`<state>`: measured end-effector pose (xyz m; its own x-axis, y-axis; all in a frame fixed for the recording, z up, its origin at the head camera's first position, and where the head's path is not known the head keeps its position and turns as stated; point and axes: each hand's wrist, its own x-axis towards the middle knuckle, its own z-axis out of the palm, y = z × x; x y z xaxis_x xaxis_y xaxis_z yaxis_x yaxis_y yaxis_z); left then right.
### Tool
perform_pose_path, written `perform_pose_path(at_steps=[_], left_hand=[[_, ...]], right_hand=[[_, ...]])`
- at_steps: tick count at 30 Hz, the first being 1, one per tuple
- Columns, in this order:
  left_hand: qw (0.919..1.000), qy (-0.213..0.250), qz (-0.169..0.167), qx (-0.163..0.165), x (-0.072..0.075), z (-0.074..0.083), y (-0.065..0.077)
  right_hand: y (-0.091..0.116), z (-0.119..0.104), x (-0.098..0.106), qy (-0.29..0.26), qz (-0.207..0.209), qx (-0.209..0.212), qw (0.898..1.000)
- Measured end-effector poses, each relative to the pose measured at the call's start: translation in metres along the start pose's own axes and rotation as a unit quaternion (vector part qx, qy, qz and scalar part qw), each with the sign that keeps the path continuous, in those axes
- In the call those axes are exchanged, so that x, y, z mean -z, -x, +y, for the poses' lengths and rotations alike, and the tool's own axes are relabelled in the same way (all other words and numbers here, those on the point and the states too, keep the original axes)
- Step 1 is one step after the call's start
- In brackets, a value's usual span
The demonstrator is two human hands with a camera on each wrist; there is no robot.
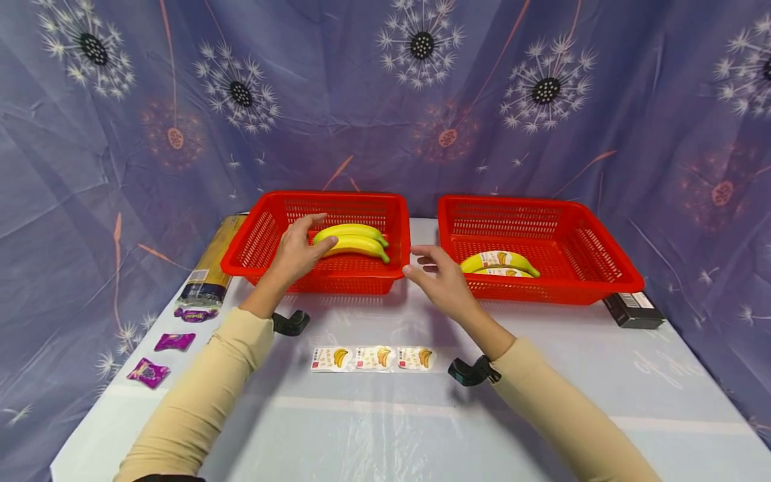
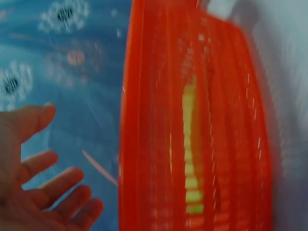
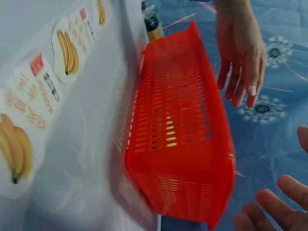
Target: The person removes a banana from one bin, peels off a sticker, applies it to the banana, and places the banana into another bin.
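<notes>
Head cam: L hand [image 1: 298,249] & R hand [image 1: 442,280], both grips empty, loose; best clear basket rim [image 1: 355,273], take 1 banana [image 1: 361,245] mid-length.

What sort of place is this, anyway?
Probably a small staged work area: a dandelion-print curtain hangs behind a white table, two red baskets hold bananas, and banana labels lie in front.

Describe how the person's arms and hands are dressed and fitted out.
Both the left sleeve and right sleeve are plain beige and long. The left hand and right hand are ungloved. Each wrist bears a small, curved black device: the left device and the right device.
</notes>
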<state>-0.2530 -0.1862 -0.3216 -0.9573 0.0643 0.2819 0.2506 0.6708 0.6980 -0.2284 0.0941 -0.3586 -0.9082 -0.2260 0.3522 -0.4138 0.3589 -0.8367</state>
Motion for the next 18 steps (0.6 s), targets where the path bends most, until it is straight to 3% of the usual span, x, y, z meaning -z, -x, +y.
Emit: perform_pose_path(at_steps=[9, 18], left_hand=[[0.9975, 0.000, -0.057, 0.042, 0.010, -0.031, -0.037], [0.9905, 0.004, -0.102, 0.092, 0.006, -0.035, -0.057]], right_hand=[[-0.028, 0.014, -0.022, 0.068, 0.000, -0.011, 0.998], [-0.036, 0.028, -0.033, 0.117, -0.016, -0.004, 0.993]])
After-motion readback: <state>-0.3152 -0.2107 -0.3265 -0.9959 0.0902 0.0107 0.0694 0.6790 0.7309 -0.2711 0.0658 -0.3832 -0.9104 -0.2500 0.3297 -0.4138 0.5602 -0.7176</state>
